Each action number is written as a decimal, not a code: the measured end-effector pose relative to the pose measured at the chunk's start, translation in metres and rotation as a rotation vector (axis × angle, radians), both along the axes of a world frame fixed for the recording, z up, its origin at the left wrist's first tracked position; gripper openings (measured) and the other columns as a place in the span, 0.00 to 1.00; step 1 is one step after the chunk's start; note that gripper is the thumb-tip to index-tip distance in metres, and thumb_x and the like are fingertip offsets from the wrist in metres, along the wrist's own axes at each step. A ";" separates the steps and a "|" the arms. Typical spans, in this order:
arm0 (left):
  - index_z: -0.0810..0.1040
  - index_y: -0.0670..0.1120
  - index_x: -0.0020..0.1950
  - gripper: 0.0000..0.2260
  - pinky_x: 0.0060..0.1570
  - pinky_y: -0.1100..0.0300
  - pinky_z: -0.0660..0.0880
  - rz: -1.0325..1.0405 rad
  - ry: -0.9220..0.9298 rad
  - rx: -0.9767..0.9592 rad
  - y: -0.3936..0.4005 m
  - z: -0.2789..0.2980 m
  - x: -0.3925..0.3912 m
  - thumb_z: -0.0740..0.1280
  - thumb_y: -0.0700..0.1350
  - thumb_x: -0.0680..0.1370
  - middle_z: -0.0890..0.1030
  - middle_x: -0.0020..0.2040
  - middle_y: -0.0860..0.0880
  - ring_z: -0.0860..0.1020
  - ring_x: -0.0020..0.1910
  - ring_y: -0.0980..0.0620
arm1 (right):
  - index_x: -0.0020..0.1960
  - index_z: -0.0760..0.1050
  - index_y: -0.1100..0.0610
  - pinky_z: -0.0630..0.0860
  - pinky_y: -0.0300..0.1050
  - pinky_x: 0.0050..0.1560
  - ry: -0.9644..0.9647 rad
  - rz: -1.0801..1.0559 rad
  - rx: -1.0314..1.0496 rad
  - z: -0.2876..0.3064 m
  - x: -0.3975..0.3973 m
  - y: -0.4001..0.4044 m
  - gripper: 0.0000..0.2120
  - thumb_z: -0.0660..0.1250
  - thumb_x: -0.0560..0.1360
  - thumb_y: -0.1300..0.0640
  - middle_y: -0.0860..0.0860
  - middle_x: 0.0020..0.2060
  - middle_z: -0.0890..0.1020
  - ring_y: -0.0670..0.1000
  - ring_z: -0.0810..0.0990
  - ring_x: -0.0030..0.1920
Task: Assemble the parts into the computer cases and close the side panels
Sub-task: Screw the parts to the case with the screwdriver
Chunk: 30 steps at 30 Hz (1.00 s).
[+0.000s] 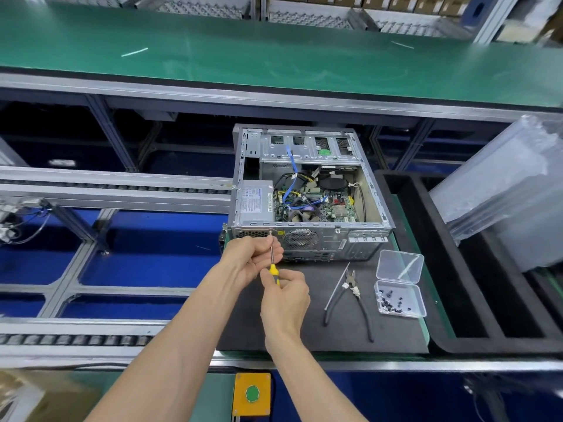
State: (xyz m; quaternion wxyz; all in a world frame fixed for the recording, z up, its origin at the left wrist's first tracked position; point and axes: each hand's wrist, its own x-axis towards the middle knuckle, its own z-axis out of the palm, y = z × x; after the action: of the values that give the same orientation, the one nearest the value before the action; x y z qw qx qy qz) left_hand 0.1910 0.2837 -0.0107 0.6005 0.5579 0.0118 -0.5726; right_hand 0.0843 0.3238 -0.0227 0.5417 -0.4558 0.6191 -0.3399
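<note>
— Hands?
— Both forearms reaching up from the lower edge, meeting at a screwdriver. Right hand curled around the yellow-and-black handle, thumb and fingertips pinching it from below. Left hand just above that grip, fingers bent and closed around the bare metal shaft, steadying it.

— And the tip?
— Beyond the left hand's hold, pressed against a screw at the top edge of the computer case's rear panel, beside the power supply.

— Case position?
— Directly past the grip, lying on its side on a dark mat, side panel off, motherboard and cables exposed.

— Anything near the hands?
— Right of the grip: cutting pliers flat on the mat, then an open clear box holding small dark screws.
</note>
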 end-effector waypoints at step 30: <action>0.80 0.32 0.52 0.07 0.33 0.58 0.82 0.023 0.108 -0.065 0.006 0.003 -0.008 0.63 0.31 0.81 0.85 0.39 0.41 0.85 0.35 0.48 | 0.42 0.76 0.59 0.64 0.40 0.22 -0.262 0.016 0.276 0.005 -0.003 -0.011 0.19 0.65 0.80 0.43 0.54 0.29 0.81 0.48 0.69 0.23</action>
State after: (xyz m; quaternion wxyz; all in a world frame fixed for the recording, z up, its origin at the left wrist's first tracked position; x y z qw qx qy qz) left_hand 0.1832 0.2898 -0.0077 0.6233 0.5065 0.0319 -0.5950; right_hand 0.0812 0.3126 -0.0174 0.6779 -0.3340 0.5802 -0.3038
